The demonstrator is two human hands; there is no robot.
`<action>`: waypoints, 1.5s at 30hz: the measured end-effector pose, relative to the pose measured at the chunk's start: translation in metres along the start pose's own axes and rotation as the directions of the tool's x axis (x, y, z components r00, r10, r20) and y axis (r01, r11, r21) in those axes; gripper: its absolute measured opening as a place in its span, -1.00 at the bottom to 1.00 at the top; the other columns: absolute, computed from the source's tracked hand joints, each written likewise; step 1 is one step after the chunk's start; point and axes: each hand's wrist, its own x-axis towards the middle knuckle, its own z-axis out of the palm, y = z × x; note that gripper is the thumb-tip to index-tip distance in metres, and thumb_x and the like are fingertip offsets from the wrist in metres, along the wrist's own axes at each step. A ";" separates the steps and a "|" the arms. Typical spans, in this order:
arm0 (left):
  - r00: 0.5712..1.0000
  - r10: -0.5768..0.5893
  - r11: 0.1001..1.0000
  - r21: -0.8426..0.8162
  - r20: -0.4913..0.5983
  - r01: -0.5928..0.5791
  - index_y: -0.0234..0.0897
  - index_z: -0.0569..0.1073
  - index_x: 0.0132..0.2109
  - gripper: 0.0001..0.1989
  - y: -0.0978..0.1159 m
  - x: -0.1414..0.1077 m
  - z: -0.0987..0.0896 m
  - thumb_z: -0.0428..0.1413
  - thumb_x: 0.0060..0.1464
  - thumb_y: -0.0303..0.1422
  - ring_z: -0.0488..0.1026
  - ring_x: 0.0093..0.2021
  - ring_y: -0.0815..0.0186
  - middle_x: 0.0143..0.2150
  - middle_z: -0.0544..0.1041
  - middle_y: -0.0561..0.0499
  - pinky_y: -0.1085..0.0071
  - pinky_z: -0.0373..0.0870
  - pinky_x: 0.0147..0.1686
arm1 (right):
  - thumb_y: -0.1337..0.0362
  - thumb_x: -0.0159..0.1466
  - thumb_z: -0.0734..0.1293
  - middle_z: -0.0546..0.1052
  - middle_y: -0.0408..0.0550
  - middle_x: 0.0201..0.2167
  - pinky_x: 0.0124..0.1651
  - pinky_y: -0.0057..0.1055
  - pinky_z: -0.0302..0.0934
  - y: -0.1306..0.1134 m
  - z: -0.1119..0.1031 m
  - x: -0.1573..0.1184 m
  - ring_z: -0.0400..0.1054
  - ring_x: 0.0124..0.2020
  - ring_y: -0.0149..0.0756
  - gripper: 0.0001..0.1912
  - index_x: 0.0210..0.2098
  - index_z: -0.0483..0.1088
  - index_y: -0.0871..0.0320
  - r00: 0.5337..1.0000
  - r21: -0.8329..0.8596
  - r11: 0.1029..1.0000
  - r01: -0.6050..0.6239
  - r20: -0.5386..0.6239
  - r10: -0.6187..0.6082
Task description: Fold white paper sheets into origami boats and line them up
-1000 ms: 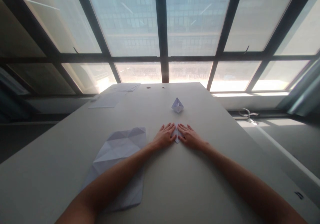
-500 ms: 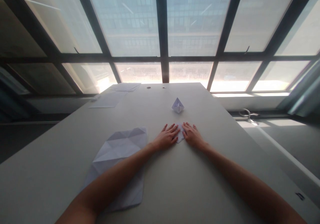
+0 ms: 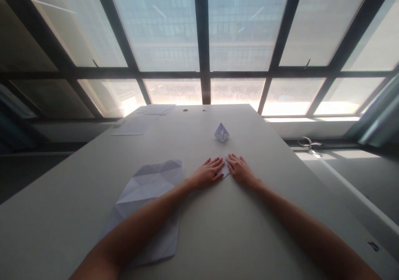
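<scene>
My left hand [image 3: 208, 172] lies flat on the left part of a small folded white paper [image 3: 225, 170], fingers spread and pointing right. My right hand [image 3: 240, 169] rests on the paper's right side, its fingers out flat too. Between the hands only a narrow strip of the paper shows. Just beyond them stands a small folded paper boat [image 3: 221, 132] with a pointed top. A large creased sheet [image 3: 149, 184] lies to the left, partly hidden under my left forearm.
The white table [image 3: 212, 230] reaches toward the windows. Flat white sheets [image 3: 132, 125] lie at its far left. Two small round marks are near the far edge. A curtain [image 3: 380, 109] hangs at the right, past a metal ring-shaped object [image 3: 309, 142].
Both hands have stayed nearly in place. A little less of the small folded paper shows between them.
</scene>
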 end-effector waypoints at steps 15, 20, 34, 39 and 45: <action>0.999 0.041 0.999 0.036 0.002 -0.041 -0.21 -0.09 0.44 -0.30 0.000 -0.002 -0.001 -0.20 0.31 0.04 -0.14 0.44 0.18 0.45 -0.06 -0.12 0.17 -0.25 0.36 | 0.28 0.39 0.12 0.17 0.11 0.34 0.37 -0.07 -0.24 0.000 0.000 0.000 -0.05 0.38 -0.14 -0.52 0.27 0.25 0.19 1.000 -0.003 1.000 0.010 -0.016 -0.010; 0.999 0.030 0.999 0.027 0.014 -0.030 -0.18 -0.10 0.44 -0.28 0.001 -0.003 -0.003 -0.17 0.30 0.05 -0.16 0.44 0.20 0.45 -0.08 -0.09 0.19 -0.28 0.36 | 0.27 0.38 0.13 0.16 0.12 0.35 0.37 -0.07 -0.25 0.000 0.001 0.000 -0.05 0.38 -0.14 -0.51 0.28 0.23 0.19 1.000 -0.002 1.000 0.001 -0.005 -0.001; 0.999 0.034 0.997 0.066 0.043 -0.036 -0.20 -0.16 0.45 -0.20 -0.002 -0.001 -0.001 -0.22 0.25 0.16 -0.18 0.44 0.19 0.46 -0.12 -0.08 0.19 -0.26 0.37 | 0.25 0.40 0.11 0.14 0.10 0.35 0.38 -0.13 -0.27 -0.001 -0.001 -0.001 -0.07 0.38 -0.18 -0.51 0.28 0.23 0.19 1.000 -0.032 0.999 -0.007 0.012 0.008; 0.999 0.029 0.998 0.061 0.045 -0.031 -0.18 -0.17 0.45 -0.20 -0.003 -0.001 -0.001 -0.20 0.25 0.14 -0.17 0.44 0.19 0.46 -0.11 -0.06 0.18 -0.25 0.36 | 0.24 0.40 0.10 0.14 0.11 0.35 0.37 -0.12 -0.26 -0.003 -0.002 0.000 -0.06 0.38 -0.16 -0.52 0.28 0.24 0.16 1.000 -0.031 0.999 -0.010 0.017 0.010; 0.999 0.035 0.998 0.058 0.030 -0.037 -0.17 -0.16 0.45 -0.23 -0.003 -0.002 0.000 -0.18 0.27 0.11 -0.17 0.44 0.21 0.46 -0.10 -0.07 0.19 -0.25 0.36 | 0.24 0.40 0.10 0.13 0.11 0.36 0.37 -0.12 -0.27 -0.003 -0.002 0.000 -0.06 0.38 -0.18 -0.52 0.28 0.24 0.15 1.000 -0.028 1.000 -0.008 0.017 0.009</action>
